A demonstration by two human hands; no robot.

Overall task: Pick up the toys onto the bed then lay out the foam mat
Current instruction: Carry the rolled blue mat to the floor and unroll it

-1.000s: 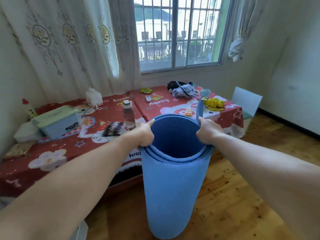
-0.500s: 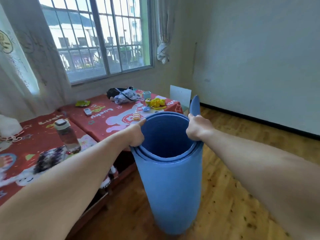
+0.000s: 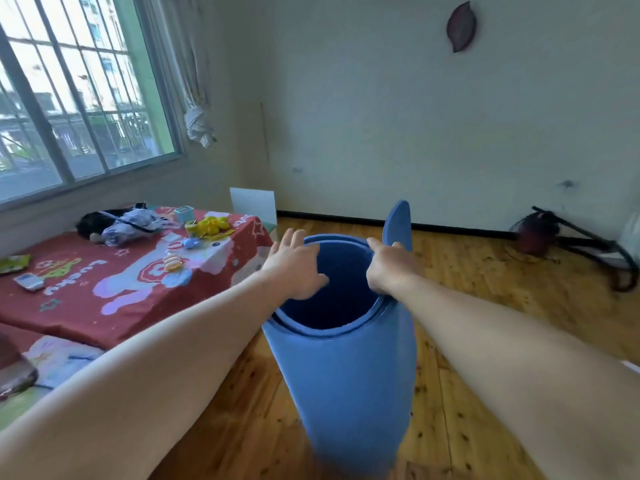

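A rolled blue foam mat point(image 3: 346, 375) stands upright on the wooden floor in front of me, its loose end sticking up at the far right of the rim. My right hand point(image 3: 389, 266) grips the right side of the rim. My left hand point(image 3: 298, 265) rests over the left side of the rim with its fingers spread apart. The bed point(image 3: 114, 306), under a red cartoon sheet, lies to the left. Toys sit on its far end: a yellow toy point(image 3: 212, 225), a small blue toy point(image 3: 191, 242) and an orange ring toy point(image 3: 172, 262).
A dark bag and crumpled cloth point(image 3: 124, 221) lie on the bed by the window. A white board point(image 3: 253, 205) leans in the corner. A fallen dark stand with a pot point(image 3: 568, 240) lies by the right wall. Wooden floor point(image 3: 467, 282) stretches right of the mat.
My view has swung right, away from the bed toward the bare wall and floor. My left hand's fingers have loosened and spread on the mat's rim. My right hand keeps its grip.
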